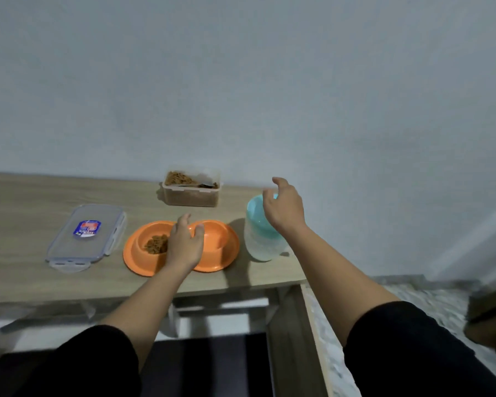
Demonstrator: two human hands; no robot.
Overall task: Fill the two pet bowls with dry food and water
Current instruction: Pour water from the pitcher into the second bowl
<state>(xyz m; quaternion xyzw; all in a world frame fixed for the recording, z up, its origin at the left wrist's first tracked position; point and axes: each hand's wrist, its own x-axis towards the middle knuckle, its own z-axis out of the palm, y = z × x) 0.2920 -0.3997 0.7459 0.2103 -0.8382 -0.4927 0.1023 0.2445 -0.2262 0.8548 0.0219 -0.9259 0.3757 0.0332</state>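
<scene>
Long pale wood-grain table (26, 224) ran along the grey wall, everything sat on its right half. Biggest item on it: the orange plastic double pet bowl (226, 253), front & centre. Its left well held a small heap of brown dry kibble (156, 244); right well's contents couldn't be made out, partly hidden by the hand. Clear rectangular plastic lid w/ a blue-red sticker (86, 234) lay flat just left of the bowl, apart from it. Clear rectangular food container (191, 190), open, full of kibble w/ a dark scoop-like thing inside, stood at the back vs. the wall. Frosted plastic water jug w/ a teal top (259, 236) stood upright just right of the bowl. Left hand (184, 242) was over the bowl's middle ridge, fingers loosely spread, gripping nothing; contact w/ the bowl unclear. Right hand (284, 207) hovered at the jug's top, fingers half-curled & apart, nothing held.
</scene>
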